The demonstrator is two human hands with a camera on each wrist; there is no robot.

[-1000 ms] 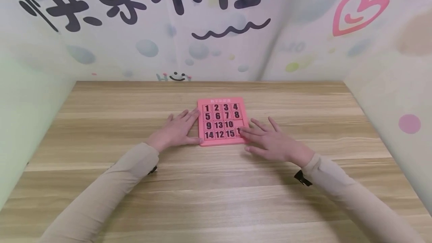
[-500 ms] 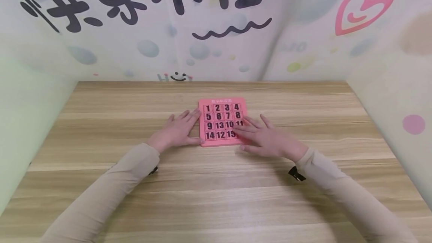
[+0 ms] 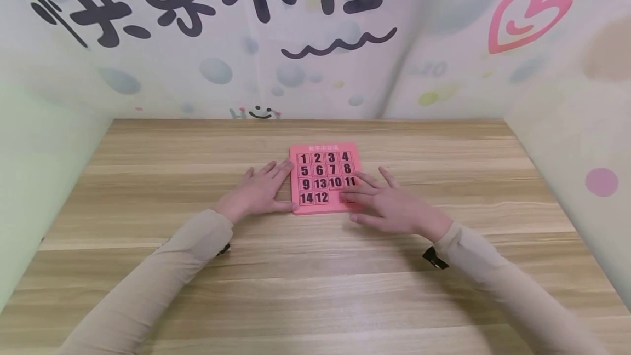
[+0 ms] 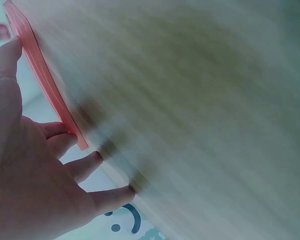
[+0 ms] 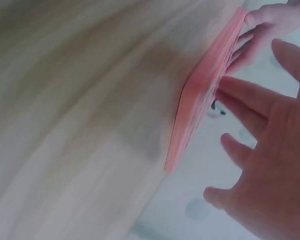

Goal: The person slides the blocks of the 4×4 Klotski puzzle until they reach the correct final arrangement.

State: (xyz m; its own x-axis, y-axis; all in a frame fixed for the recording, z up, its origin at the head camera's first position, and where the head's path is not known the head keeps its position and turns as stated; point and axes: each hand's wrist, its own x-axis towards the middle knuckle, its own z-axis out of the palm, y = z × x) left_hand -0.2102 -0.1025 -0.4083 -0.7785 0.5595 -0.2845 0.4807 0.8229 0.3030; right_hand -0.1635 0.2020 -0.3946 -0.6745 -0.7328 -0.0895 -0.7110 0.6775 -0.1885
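Note:
A pink sliding number puzzle [image 3: 325,209] lies flat on the table with its numbered tiles face up. In its bottom row, tiles 14 [image 3: 306,198] and 12 [image 3: 321,197] sit at the left, with a bare slot to their right. My left hand [image 3: 253,192] rests beside the puzzle, its thumb and fingertips touching the left edge. My right hand [image 3: 394,204] reaches over the lower right corner, fingers extended, fingertips on the tiles there. They mostly hide the bottom right tile and partly cover tile 11 [image 3: 349,181]. In the right wrist view two fingers [image 5: 250,97] touch the puzzle's top.
The wooden table [image 3: 296,289] extends around the puzzle on all sides. Behind it stands a wall [image 3: 315,86] with printed dark characters and a pink heart. Another wall [image 3: 557,119] borders the table on the right.
My right hand has moved slightly left over the puzzle. Tile 11 has slid up into the third row's right end, then tile 15 has slid right beneath my fingers. The left hand stays put.

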